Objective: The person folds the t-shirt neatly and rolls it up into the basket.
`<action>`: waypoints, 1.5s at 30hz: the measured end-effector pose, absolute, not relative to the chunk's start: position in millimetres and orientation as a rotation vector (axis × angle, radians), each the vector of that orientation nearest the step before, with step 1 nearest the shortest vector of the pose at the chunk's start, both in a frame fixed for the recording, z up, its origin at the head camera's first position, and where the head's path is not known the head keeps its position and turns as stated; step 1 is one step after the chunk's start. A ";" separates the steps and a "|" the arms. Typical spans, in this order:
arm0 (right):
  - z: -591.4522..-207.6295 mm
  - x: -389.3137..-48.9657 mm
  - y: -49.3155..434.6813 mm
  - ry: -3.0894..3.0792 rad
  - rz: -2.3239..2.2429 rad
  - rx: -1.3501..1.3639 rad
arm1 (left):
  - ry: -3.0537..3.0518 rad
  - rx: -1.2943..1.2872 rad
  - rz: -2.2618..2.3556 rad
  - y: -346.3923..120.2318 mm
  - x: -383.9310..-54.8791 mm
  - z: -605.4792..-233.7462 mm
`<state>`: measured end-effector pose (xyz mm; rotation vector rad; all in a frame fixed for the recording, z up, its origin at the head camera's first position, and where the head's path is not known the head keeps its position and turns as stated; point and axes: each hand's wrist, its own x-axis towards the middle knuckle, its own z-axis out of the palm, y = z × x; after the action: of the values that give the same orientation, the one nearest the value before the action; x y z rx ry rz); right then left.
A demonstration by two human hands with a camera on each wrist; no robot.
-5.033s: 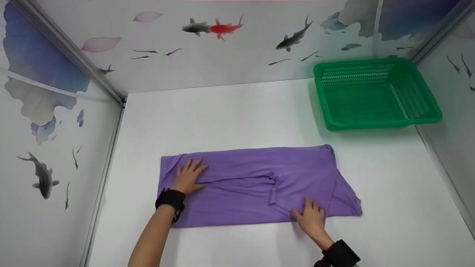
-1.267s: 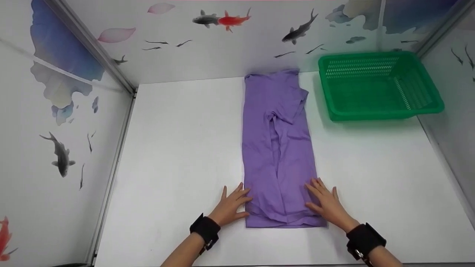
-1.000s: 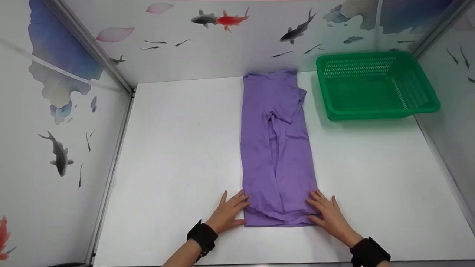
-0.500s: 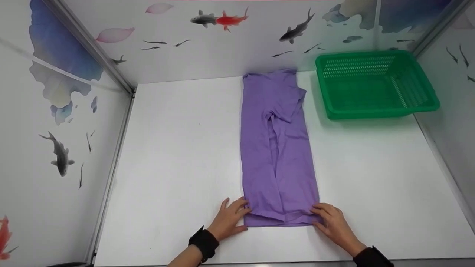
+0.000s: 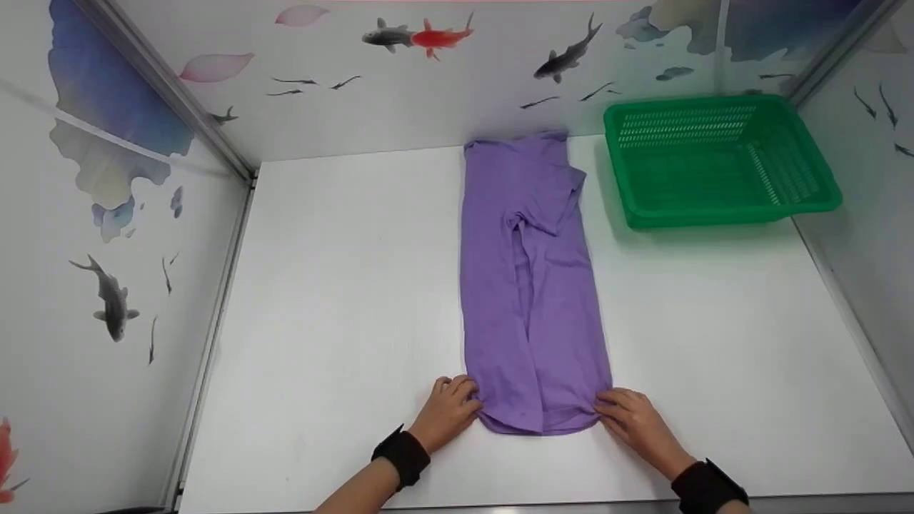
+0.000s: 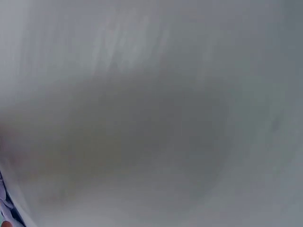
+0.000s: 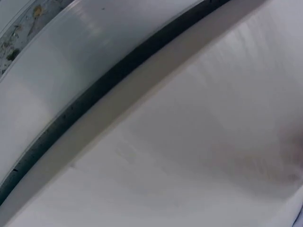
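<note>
A purple T-shirt, folded into a long narrow strip, lies lengthwise on the white table with its far end against the back wall. One short sleeve sticks out a little on its right side. My left hand pinches the near left corner, and my right hand pinches the near right corner. Both corners look slightly raised, so the near edge curves. Some fingertips are hidden by the cloth. In the left wrist view only a sliver of cloth shows at the lower left.
A green plastic basket stands at the back right, close to the sleeve. Printed walls enclose the table at the back and both sides. A metal rail runs along the table's front edge in the right wrist view.
The T-shirt lay crosswise five seconds ago and now lies lengthwise. Both hands have slid down its sides to the near corners. Their fingers have closed on the cloth, and the corners have lifted slightly.
</note>
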<state>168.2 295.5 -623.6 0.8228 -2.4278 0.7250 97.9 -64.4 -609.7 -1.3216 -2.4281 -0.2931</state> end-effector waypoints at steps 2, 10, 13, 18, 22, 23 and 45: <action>-624.6 166.0 294.6 -2.417 0.718 0.825 | -2.374 -1.354 -0.213 -61.7 94.6 -609.9; -618.4 160.3 292.0 -2.433 0.720 0.857 | -2.295 -1.453 -0.076 -59.3 83.6 -606.3; -618.3 160.4 298.6 -2.429 0.752 0.947 | -2.281 -1.508 -0.117 -59.0 79.4 -603.4; -620.2 162.4 312.1 -2.419 0.787 1.078 | -2.286 -1.592 -0.151 -59.8 74.9 -597.3; -621.0 160.6 314.4 -2.411 0.773 1.098 | -2.315 -1.616 -0.155 -60.3 74.0 -593.1; -620.5 159.3 313.4 -2.406 0.773 1.087 | -2.320 -1.617 -0.151 -60.1 73.9 -592.1; -549.9 91.0 306.2 -2.497 1.137 0.504 | -2.560 -1.321 -0.669 -48.6 28.2 -535.3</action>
<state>91.0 306.2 -549.9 0.5037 -2.4968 1.1366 28.2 -48.6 -535.3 -1.3209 -2.5599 -0.6691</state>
